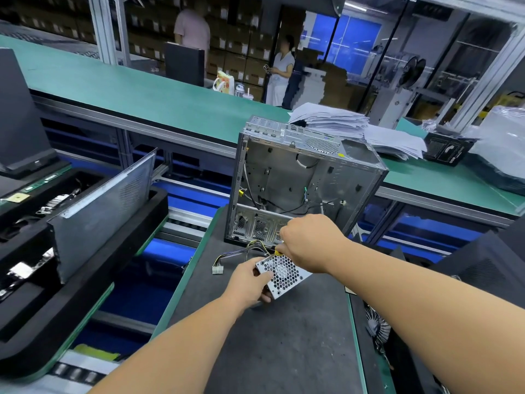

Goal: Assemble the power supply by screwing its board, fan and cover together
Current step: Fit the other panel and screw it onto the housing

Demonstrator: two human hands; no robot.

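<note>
Our left hand (pixel 246 282) grasps the power supply (pixel 284 275) by its stiff metal edge. Our right hand (pixel 308 245) is clenched around a screwdriver (pixel 277 250), just above the grille; the box looks rigid and light.

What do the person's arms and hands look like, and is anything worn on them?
Both arms are bare as far as the picture shows: no sleeves appear. The left hand and the right hand have no gloves. No watch, wrist strap or ring can be seen.

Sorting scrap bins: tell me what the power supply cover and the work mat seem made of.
Power supply cover: looks like bare sheet metal, silvery, punched with a honeycomb grille. Work mat: probably rubber or similar; dark grey, matte, scuffed with pale marks.
</note>
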